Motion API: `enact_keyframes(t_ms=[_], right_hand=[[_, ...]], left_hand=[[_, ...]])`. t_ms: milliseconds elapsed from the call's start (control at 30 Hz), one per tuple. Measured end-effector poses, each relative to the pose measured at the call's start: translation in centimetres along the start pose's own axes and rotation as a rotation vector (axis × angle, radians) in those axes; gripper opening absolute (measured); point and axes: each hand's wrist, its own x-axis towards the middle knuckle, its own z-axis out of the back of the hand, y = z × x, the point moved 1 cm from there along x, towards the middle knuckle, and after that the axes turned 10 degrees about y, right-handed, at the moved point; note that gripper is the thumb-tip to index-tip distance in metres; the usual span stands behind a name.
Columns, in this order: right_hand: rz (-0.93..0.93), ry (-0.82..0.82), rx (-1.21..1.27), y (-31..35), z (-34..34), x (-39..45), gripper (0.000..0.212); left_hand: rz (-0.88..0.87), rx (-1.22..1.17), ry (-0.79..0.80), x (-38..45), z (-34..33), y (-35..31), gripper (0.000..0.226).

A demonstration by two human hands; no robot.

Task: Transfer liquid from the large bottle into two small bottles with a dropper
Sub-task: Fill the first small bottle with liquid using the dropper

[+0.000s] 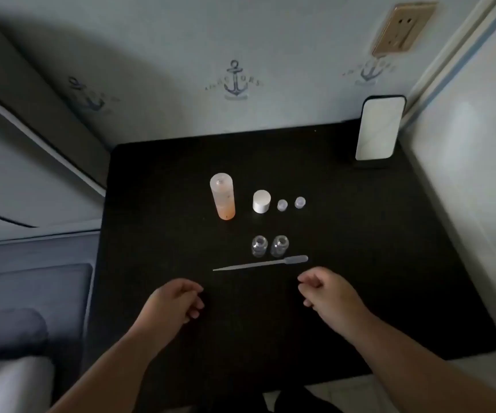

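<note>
Phone (379, 129) propped far right, caps (261, 201) behind small bottles (259, 246); both hands (175, 302) loosely curled — empty.

Uncapped large bottle (223, 196) stands behind two small bottles (259, 246), dropper (260, 263).

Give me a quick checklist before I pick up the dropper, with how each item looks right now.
1. Large bottle uncapped, standing upright: ok; its white cap stands to its right.
2. Both small bottles open and upright: ok.
3. Dropper lying free, bulb toward the right hand: ok.
4. Left hand and right hand holding nothing: ok.
5. Orange liquid in the large bottle: ok, in the lower part.
6. Small bottles empty: cannot tell.
</note>
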Motion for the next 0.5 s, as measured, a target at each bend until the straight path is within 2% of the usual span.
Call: enact_keyframes(t_ms=[200, 333, 500], right_hand=[[0.08, -0.269, -0.117, 0.2, -0.1, 3.5, 0.03], [0.201, -0.436, -0.299, -1.3, -0.2, 5.4, 0.046], [0.357, -0.433, -0.544, -2.9, 0.2, 7.8, 0.052]], left_hand=[[-0.089, 0.069, -0.018, 2.4, 1.5, -3.1, 0.02], [-0.167, 0.102, -0.046, 3.2, 1.9, -4.3, 0.02], [-0.288, 0.101, -0.135, 4.7, 1.3, -4.4, 0.021]])
